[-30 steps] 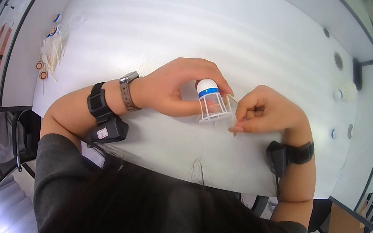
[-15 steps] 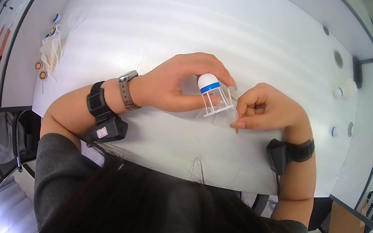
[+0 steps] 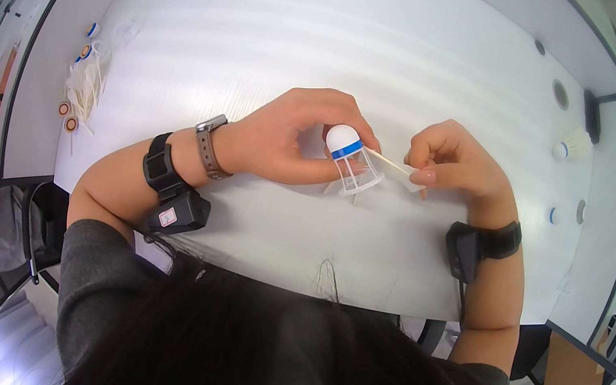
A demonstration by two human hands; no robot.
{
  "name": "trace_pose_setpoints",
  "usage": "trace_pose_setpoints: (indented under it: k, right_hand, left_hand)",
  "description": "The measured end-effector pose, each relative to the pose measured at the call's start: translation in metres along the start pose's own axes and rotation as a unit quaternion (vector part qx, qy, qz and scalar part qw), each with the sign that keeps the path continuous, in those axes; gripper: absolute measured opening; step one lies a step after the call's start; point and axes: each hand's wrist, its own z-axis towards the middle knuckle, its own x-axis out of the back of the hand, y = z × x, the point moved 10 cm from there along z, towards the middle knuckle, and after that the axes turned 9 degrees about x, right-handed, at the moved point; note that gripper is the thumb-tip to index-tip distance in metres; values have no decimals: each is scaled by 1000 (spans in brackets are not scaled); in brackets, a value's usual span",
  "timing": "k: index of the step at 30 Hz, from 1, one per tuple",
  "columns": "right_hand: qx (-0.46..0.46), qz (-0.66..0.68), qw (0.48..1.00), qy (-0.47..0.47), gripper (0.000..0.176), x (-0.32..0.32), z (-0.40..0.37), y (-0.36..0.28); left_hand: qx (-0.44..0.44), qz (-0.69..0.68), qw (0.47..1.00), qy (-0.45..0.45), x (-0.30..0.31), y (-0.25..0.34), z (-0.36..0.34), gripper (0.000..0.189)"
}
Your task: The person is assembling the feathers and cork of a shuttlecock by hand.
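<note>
My left hand (image 3: 298, 133) is closed around a partly feathered shuttlecock (image 3: 354, 155), tilted with its white domed base up to the left. It has a blue band and an open frame of thin white ribs joined by a ring. A pale feather (image 3: 389, 162) slants out from beside the band toward my right hand (image 3: 455, 173). There, my thumb and fingers pinch its white end. Another thin pale shaft shows below the ring. The far side of the shuttlecock is hidden by my left fingers.
On the left side of the white table (image 3: 272, 21) lies a bundle of pale feathers (image 3: 88, 84), with several blue-banded bases around it. At the right, a feathered shuttlecock (image 3: 574, 147) lies near the side panel, with another blue-banded base and frame (image 3: 555, 215) below it.
My right hand has moved up and to the right, drawing the feather outward from the shuttlecock. The feather now slants sideways. My left hand has barely moved.
</note>
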Motion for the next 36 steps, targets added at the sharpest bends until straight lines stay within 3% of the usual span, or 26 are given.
trace_pose_setpoints:
  k: [7,19,22,28,36]
  right_hand:
    - [9,14,1000,22,19,5,0,2]
    - [15,15,999,50,17,13,-1,4]
    - [61,26,996,62,19,12,0,-1]
    - [59,-9,998,25,22,11,2,-1]
    - [56,-46,995,63,25,1,5,-5]
  left_hand:
    - [54,-6,998,-22,-4,-13,-1,20]
    - [67,17,998,0,-1,-14,0,18]
    - [68,-3,998,12,0,-16,-1,19]
    - [91,6,996,11,1,-21,-1,22]
    - [86,4,996,4,1,-20,0,21]
